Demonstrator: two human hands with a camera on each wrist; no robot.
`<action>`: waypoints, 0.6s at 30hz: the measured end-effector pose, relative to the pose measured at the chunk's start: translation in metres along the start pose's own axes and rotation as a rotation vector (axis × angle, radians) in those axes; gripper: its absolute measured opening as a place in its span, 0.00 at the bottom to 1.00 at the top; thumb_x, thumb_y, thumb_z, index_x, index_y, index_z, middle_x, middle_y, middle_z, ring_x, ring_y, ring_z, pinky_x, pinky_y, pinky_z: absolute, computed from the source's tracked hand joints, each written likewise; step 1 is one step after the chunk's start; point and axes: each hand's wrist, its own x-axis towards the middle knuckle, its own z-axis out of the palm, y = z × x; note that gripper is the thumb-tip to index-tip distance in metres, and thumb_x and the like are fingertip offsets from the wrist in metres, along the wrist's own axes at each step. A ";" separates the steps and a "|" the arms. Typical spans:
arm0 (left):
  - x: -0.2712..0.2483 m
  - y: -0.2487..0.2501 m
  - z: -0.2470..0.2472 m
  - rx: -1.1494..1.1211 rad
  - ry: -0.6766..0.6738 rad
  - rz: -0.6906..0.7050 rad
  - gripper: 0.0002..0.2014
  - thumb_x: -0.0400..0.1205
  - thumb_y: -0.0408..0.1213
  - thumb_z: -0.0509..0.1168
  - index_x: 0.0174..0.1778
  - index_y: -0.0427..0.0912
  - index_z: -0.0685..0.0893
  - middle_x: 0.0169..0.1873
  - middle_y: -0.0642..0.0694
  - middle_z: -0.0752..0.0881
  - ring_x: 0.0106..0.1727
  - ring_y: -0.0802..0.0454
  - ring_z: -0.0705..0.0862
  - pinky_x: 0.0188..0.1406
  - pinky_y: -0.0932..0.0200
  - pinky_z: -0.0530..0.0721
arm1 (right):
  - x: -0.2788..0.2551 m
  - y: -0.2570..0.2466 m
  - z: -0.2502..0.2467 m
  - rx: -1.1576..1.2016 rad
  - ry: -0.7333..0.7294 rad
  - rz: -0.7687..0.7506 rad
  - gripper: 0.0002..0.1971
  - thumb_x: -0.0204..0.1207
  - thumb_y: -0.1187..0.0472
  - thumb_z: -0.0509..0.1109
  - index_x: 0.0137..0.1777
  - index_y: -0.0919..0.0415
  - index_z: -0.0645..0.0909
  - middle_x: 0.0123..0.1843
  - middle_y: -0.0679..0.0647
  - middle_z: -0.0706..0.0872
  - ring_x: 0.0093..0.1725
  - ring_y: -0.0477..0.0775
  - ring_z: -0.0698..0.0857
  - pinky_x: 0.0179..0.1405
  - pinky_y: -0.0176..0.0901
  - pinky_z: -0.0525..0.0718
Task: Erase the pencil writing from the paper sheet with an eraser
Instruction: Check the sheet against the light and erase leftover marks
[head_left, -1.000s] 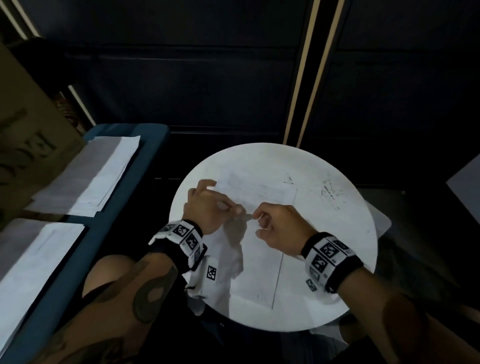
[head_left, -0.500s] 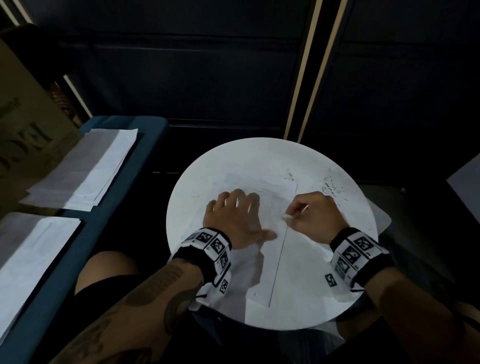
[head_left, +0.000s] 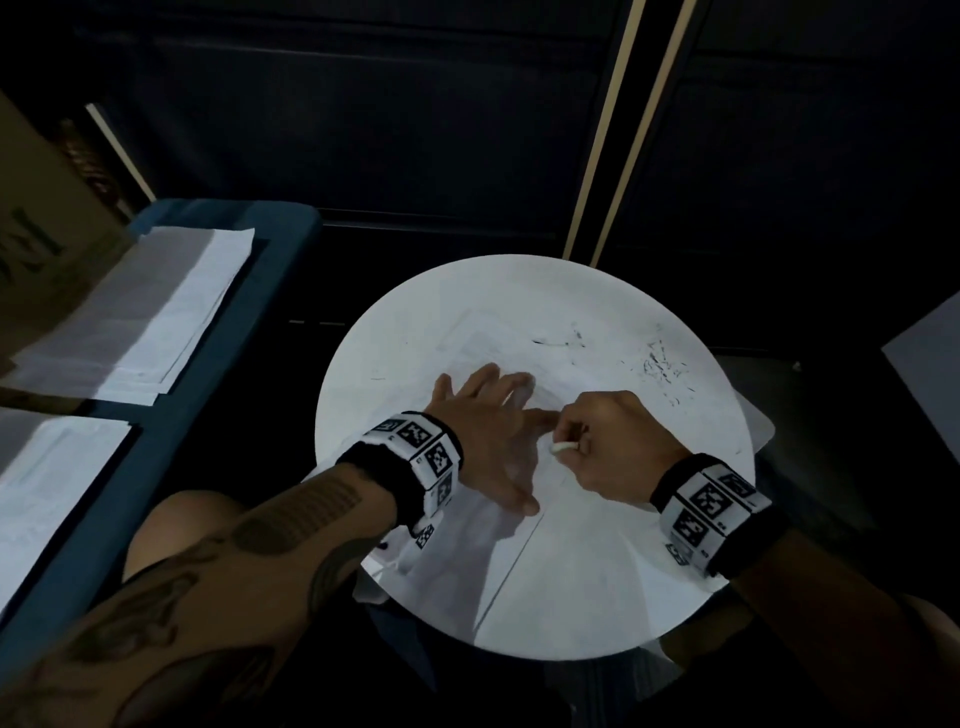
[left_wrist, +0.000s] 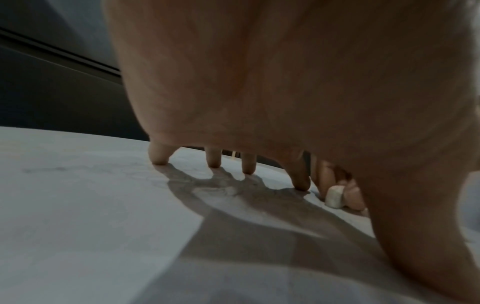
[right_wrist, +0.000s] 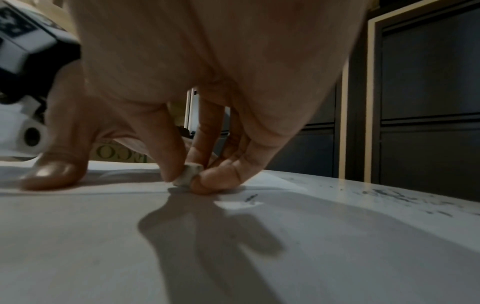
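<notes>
While the eraser (head_left: 562, 446) sits pinched in the curled right hand (head_left: 618, 447), tip down on the sheet (head_left: 519, 545), the left hand (head_left: 485, 436) lies flat, fingers spread, pinning it to the round worktop (head_left: 597, 597).
</notes>
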 end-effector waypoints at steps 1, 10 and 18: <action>0.001 0.000 -0.001 0.007 0.004 -0.002 0.57 0.66 0.80 0.72 0.86 0.79 0.44 0.92 0.56 0.38 0.91 0.39 0.34 0.81 0.14 0.47 | 0.002 0.000 -0.001 -0.005 -0.006 0.003 0.02 0.75 0.62 0.80 0.42 0.55 0.90 0.41 0.47 0.87 0.41 0.47 0.85 0.42 0.45 0.87; 0.002 0.003 -0.003 0.017 -0.045 -0.014 0.57 0.66 0.79 0.72 0.86 0.78 0.45 0.91 0.57 0.35 0.91 0.38 0.32 0.80 0.13 0.45 | 0.008 -0.004 0.008 -0.120 -0.152 -0.075 0.07 0.81 0.56 0.72 0.45 0.53 0.91 0.44 0.45 0.79 0.49 0.57 0.86 0.48 0.51 0.87; 0.000 0.007 -0.004 -0.009 -0.019 -0.022 0.55 0.66 0.77 0.75 0.85 0.77 0.50 0.91 0.57 0.38 0.91 0.39 0.33 0.81 0.14 0.44 | 0.011 0.002 0.007 -0.161 -0.166 -0.211 0.06 0.83 0.60 0.72 0.46 0.55 0.91 0.45 0.46 0.82 0.50 0.56 0.86 0.49 0.48 0.85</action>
